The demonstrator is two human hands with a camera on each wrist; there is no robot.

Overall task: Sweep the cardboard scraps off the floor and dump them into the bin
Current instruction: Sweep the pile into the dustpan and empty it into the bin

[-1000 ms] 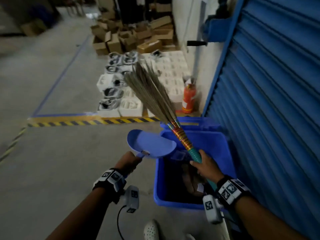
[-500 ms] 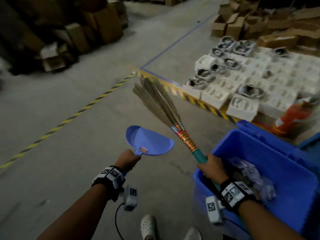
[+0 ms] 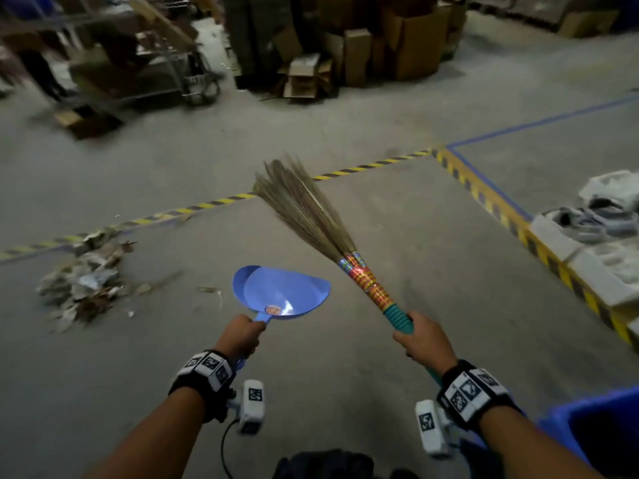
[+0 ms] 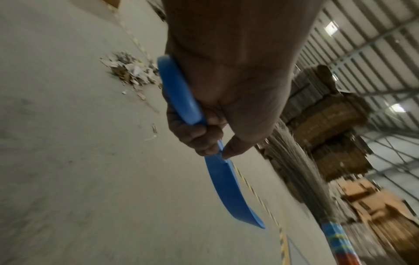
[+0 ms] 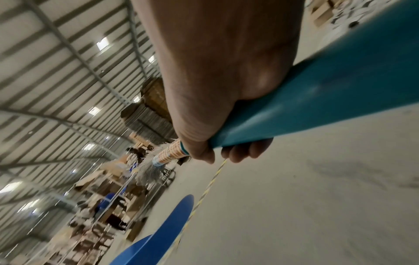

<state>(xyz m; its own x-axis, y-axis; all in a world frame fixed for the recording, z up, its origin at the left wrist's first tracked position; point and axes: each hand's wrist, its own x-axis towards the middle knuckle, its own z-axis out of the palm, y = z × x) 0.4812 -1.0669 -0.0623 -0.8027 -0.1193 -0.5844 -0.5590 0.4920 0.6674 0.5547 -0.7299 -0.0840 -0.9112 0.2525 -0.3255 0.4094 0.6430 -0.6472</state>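
Left hand (image 3: 241, 335) grips dustpan (image 3: 281, 293); right hand (image 3: 424, 344) grips broom (image 3: 332, 247). Cardboard scraps (image 3: 83, 278) lie on floor (image 3: 397, 340), well left of both hands.

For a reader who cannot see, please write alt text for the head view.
A left hand holds an empty blue dustpan and a right hand a grass broom above a concrete floor; cardboard scraps lie piled at left.

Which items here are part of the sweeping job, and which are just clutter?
Job: broom in right hand; dustpan in left hand; scrap pile; blue bin.
Clutter: stacked cardboard boxes; white moulded trays; metal cart.
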